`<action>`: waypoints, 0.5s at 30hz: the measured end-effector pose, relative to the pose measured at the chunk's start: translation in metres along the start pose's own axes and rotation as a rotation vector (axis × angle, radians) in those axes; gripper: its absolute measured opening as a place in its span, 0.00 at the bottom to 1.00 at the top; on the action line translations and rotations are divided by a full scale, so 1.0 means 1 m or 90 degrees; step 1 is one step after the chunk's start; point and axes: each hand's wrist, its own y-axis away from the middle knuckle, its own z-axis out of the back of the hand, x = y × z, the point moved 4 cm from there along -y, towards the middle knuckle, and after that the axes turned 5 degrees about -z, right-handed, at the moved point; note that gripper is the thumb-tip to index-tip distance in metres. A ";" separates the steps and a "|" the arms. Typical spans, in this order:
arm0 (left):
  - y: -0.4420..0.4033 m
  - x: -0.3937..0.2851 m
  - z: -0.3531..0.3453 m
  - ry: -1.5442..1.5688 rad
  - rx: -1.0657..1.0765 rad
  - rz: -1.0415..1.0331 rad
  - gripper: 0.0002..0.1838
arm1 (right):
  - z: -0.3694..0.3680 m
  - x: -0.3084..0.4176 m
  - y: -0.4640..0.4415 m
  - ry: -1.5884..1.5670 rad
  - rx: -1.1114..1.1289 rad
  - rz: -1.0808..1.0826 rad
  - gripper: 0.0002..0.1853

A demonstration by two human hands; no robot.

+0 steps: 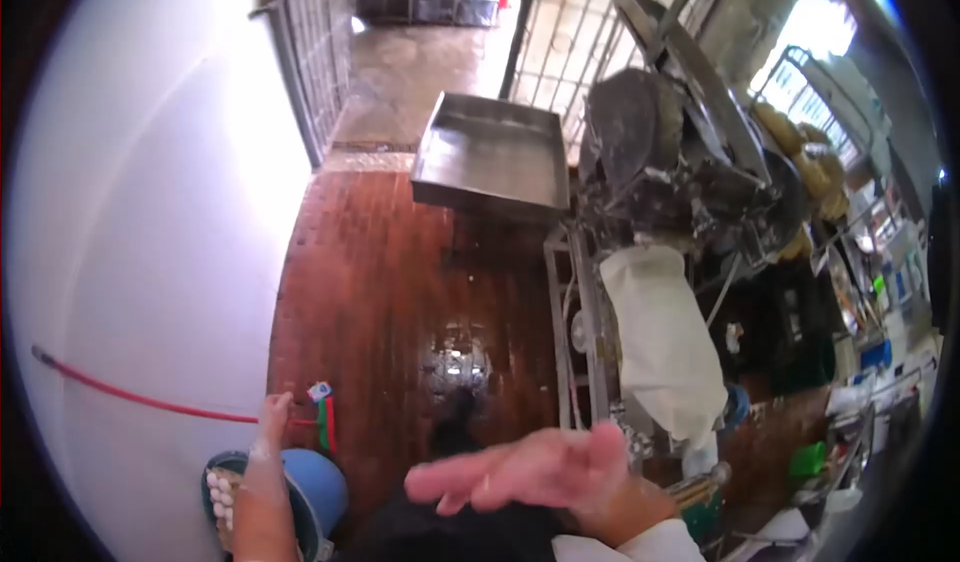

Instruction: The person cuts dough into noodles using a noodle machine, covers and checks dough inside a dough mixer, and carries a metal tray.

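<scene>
My right hand (530, 470) is in front of my body at the bottom middle, palm partly turned up. Its fingers are stretched out and hold nothing. My left hand (274, 414) is lower left, seen small and edge-on, with fingers loosely extended and nothing visible in them. Whitish smears show on the left wrist. Behind that hand passes the red handle of a broom (150, 399), leaning along the white wall; its red and green head is just right of the hand. Below my left forearm are a bucket holding eggs (222, 497) and a blue bucket (318, 482).
A large metal tray (490, 152) stands ahead by an open barred gate (318, 52). To the right are a dark metal machine (640, 132) and a pale cloth-covered bundle (660, 337) on a metal frame. The reddish tiled floor (390, 282) looks wet in places.
</scene>
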 end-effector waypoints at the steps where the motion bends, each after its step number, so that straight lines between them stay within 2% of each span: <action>1: -0.016 -0.007 -0.011 -0.014 -0.002 -0.035 0.19 | -0.003 0.009 -0.007 -0.043 -0.014 0.058 0.47; 2: -0.025 -0.006 -0.019 -0.086 0.026 -0.036 0.21 | -0.006 0.019 -0.013 -0.083 -0.027 0.116 0.46; 5: -0.034 -0.005 -0.037 -0.283 0.108 -0.077 0.21 | 0.019 0.064 -0.049 -0.065 0.057 0.251 0.40; 7: -0.034 -0.005 -0.036 -0.268 0.116 0.078 0.22 | 0.048 0.085 -0.073 -0.008 0.163 0.303 0.42; 8: -0.035 -0.007 -0.036 -0.252 0.118 0.154 0.22 | 0.072 0.089 -0.079 0.025 0.219 0.318 0.45; 10: -0.039 -0.001 -0.027 -0.203 0.114 0.232 0.19 | 0.098 0.104 -0.095 0.020 0.246 0.347 0.49; 12: -0.043 -0.020 -0.027 -0.159 0.124 0.274 0.14 | 0.121 0.120 -0.113 -0.019 0.210 0.345 0.49; 15: -0.078 0.015 -0.022 -0.128 0.135 0.417 0.19 | 0.154 0.145 -0.132 -0.007 0.169 0.277 0.49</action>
